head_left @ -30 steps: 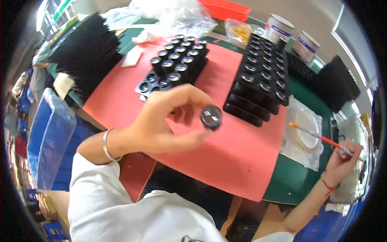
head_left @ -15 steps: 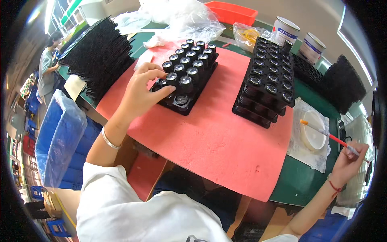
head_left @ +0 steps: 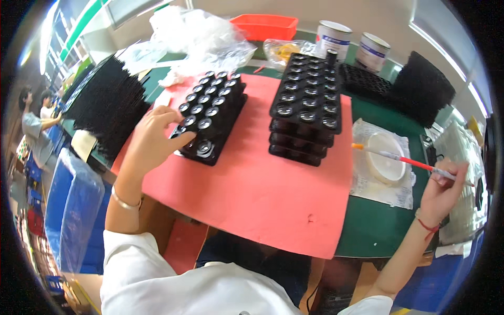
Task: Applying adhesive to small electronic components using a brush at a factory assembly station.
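My left hand (head_left: 153, 137) is at the near left corner of a black tray (head_left: 210, 158) bearing several upright black cylinders with shiny, lens-like tops (head_left: 205, 123). Its thumb and fingers close round one cylinder at that corner, partly hidden by the hand. Off to the right, my right hand (head_left: 443, 191) grips a slim red-handled brush (head_left: 417, 164) by its rear end. The brush's orange tip points left, above a round white dish (head_left: 388, 160) on a crumpled white sheet. Between my hands stands a stack of filled black trays (head_left: 307, 100), with one loose cylinder upright on top.
A pink mat (head_left: 247, 205) covers much of the green table (head_left: 367, 226). Tall black stacks (head_left: 105, 107) flank it at left and right. Behind are plastic bags (head_left: 205, 39), a red bin (head_left: 265, 26) and two cans (head_left: 373, 52). A lined blue crate (head_left: 73, 215) stands left; people (head_left: 39, 126) are beyond.
The view has shifted, moving the trays leftward in the picture. My left hand stays at the same corner of its tray, and my right hand still holds the brush over the dish.
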`<state>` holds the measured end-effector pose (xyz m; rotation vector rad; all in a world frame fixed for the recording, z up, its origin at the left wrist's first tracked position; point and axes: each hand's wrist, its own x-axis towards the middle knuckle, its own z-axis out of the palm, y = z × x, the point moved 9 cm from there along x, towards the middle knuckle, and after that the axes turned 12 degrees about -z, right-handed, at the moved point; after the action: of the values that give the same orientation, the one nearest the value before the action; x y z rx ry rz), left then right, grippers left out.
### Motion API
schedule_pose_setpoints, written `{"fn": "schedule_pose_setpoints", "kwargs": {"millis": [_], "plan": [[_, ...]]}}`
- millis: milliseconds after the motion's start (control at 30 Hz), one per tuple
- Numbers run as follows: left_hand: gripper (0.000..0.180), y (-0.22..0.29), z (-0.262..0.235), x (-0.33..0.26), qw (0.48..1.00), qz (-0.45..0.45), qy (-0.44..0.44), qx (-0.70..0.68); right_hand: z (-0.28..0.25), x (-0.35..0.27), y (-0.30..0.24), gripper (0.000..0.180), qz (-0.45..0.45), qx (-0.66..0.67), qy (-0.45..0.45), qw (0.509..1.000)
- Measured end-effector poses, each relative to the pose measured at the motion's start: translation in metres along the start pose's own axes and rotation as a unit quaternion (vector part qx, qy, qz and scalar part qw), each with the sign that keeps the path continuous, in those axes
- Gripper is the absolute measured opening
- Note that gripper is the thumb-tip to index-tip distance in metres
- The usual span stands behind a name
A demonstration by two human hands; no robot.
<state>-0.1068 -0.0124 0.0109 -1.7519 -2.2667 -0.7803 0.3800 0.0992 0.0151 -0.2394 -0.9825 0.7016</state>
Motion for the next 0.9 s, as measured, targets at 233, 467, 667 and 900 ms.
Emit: {"fn": "schedule_pose_setpoints", "kwargs": {"millis": [233, 467, 667, 900], "plan": [[0.025, 0.099, -0.039, 0.024, 0.999, 0.032, 0.031, -0.019, 0.010, -0.001, -0.014, 0.035, -0.063, -0.069, -0.015, 0.996], [0.050, 0.188, 0.042, 0.112, 0.976, 0.213, 0.013, -0.035, 0.011, -0.007, -0.043, 0.032, -0.181, -0.318, 0.018, 0.931], [0.058, 0.214, 0.098, 0.160, 0.980, 0.192, -0.047, -0.019, 0.009, -0.011, -0.046, 0.031, -0.207, -0.350, 0.009, 0.914], [0.037, 0.208, 0.074, 0.161, 0.970, 0.197, 0.024, -0.143, 0.021, -0.009, -0.047, 0.033, -0.216, -0.345, -0.007, 0.913]]}}
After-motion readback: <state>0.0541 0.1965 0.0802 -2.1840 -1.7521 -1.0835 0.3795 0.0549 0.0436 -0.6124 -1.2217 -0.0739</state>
